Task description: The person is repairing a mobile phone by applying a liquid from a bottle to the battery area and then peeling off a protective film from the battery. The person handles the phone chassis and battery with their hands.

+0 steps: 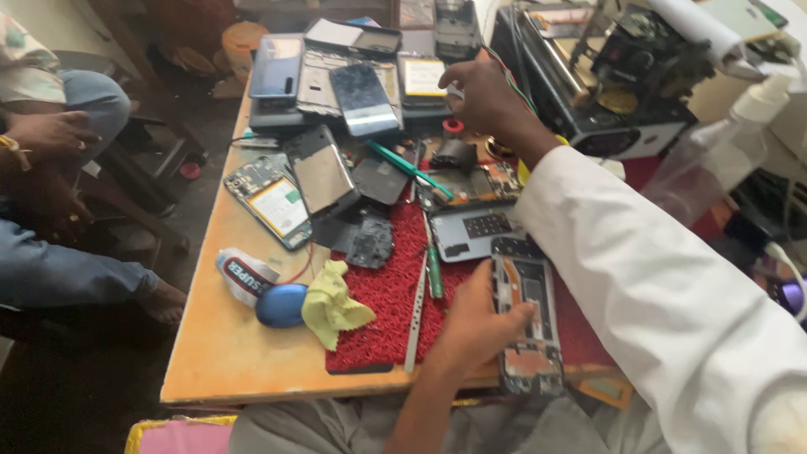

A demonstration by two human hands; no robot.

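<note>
At about nine o'clock a seated person (50, 168) rests a hand on a knee, well apart from the wooden table (227, 353); a shift of that leg could jar the table edge and scatter the loose parts. Near seven o'clock a squeezed glue tube (244, 276), a blue oval object (281, 304) and a crumpled yellow cloth (334, 304) lie just beside the red mat (382, 315), and if the tube leaks, the opened phone with the yellow-white battery (271, 200) near it could be fouled. At six o'clock the left hand (475, 324) holds the bare phone frame (528, 324) at the mat's near edge, thumb laid over the frame's left rail and the other fingers curled beneath it, so their grip is mostly hidden; the frame's lower end overhangs the table and could tip off if the hold slackens. A green-handled screwdriver (435, 273) and metal tweezers (418, 311), just left of that hand, could roll away at a nudge. At twelve o'clock the right hand (487, 97) reaches over the stacked phones (361, 92), fingers bent loosely together; whether they pinch anything I cannot tell, as the fingertips are blurred. The white sleeve hides the mat's right part, and the grey machine (588, 92) at one o'clock is cut off.
</note>
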